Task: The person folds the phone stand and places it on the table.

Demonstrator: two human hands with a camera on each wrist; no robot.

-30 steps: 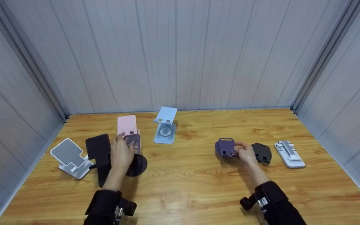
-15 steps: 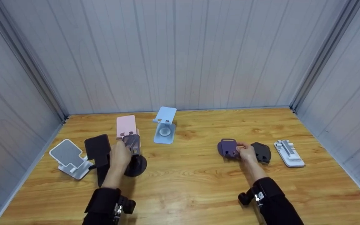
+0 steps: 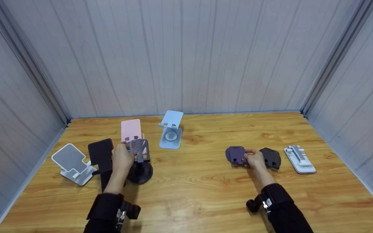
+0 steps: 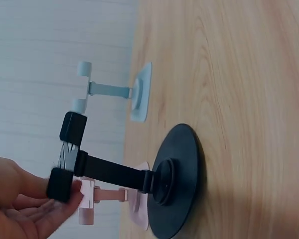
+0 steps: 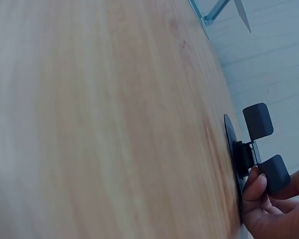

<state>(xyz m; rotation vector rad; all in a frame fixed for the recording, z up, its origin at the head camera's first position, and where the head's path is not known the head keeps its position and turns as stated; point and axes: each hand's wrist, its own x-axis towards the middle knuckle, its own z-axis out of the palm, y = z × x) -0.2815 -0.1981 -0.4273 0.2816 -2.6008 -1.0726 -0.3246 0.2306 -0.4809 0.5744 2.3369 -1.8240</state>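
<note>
My left hand (image 3: 122, 158) pinches the side edge of the cradle of a black phone stand (image 3: 140, 173). This stand has a round base and an upright neck, and the left wrist view shows thumb and fingers at one of its front lips (image 4: 60, 184). On the right, my right hand (image 3: 255, 159) grips the near side of a dark purple phone stand (image 3: 236, 155), folded low over its round base. The right wrist view shows that stand's two front lips (image 5: 258, 121), with the thumb and fingers around the lower one. A folded dark grey phone stand (image 3: 270, 158) lies close beside the right hand.
Behind the left hand stands a pink phone stand (image 3: 130, 128), with a light blue one (image 3: 173, 119) farther back. A larger black stand (image 3: 100, 153) and a white-and-grey one (image 3: 70, 158) are at the left. A folded white stand (image 3: 300, 160) lies far right. Panel walls enclose the table.
The black stand's cradle has turned and shifted slightly right in my left hand. The purple stand's cradle has shifted right and tipped lower under my right hand.
</note>
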